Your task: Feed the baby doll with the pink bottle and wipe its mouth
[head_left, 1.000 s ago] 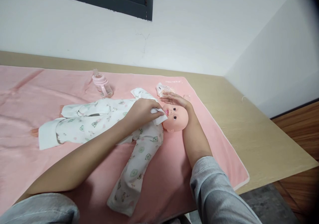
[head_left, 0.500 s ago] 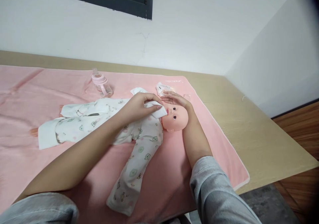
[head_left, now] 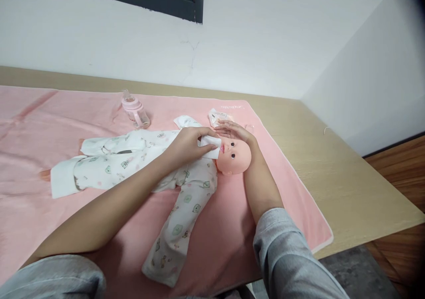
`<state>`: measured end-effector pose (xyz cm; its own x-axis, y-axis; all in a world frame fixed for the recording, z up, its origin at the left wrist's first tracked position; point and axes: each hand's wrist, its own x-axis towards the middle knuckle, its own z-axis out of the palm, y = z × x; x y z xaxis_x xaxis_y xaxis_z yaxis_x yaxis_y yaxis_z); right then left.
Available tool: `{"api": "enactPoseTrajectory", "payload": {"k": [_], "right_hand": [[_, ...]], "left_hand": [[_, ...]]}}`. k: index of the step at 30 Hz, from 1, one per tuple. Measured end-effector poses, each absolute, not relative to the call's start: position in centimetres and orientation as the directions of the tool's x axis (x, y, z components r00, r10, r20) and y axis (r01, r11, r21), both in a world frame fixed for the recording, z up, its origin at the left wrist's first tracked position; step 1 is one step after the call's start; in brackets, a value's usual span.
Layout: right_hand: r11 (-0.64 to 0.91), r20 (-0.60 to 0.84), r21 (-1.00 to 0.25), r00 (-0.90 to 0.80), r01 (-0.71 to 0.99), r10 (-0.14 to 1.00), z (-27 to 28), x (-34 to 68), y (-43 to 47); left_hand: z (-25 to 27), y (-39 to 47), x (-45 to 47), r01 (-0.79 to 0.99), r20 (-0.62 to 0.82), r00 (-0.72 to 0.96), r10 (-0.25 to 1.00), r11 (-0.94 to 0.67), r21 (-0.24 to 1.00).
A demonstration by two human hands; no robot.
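A baby doll (head_left: 238, 158) lies on its back in a white printed outfit, its bald head toward the right. My left hand (head_left: 188, 146) pinches a folded white wipe (head_left: 212, 150) between thumb and fingers, at the doll's chin just below its mouth. On the far side of the head, my right hand (head_left: 236, 131) rests with fingers stretched out flat, its wrist curving around the crown. A small white packet (head_left: 216, 116) lies just beyond those fingertips, partly covered by them.
A pink baby bottle (head_left: 135, 112) with a handle lies tilted behind the doll's body. Under everything spreads a pink blanket (head_left: 26, 130) on a wooden table (head_left: 332, 188). White walls (head_left: 252, 46) rise behind and to the right.
My left hand has shifted the wipe slightly away from the doll's mouth, which now shows more fully. The right hand stays by the head.
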<state>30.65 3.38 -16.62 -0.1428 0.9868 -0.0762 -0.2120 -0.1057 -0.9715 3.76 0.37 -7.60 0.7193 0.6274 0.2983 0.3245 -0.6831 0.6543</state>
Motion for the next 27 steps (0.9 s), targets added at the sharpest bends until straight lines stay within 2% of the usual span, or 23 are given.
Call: {"api": "enactPoseTrajectory", "payload": {"k": [7,12,18,27], "right_hand": [[-0.097,-0.068,-0.973,-0.143,-0.209,0.987,-17.1,31.1,3.8],[-0.084,-0.055,-0.973,-0.137,-0.215,0.989,-17.1,31.0,3.5],[-0.086,-0.061,-0.974,-0.120,-0.209,0.991,-17.0,30.8,3.5],[-0.087,-0.058,-0.972,-0.138,-0.219,0.989,-17.7,31.3,4.1]], "left_hand": [[-8.1,0.3,4.0,0.342,0.328,0.714,0.619,-0.716,0.608],[-8.2,0.1,4.1,0.296,0.385,0.683,0.621,-0.717,0.631],[-8.3,-0.2,4.3,0.324,0.371,0.691,0.620,-0.725,0.609],[-8.8,0.1,4.4,0.243,0.455,0.678,0.577,-0.761,0.601]]}}
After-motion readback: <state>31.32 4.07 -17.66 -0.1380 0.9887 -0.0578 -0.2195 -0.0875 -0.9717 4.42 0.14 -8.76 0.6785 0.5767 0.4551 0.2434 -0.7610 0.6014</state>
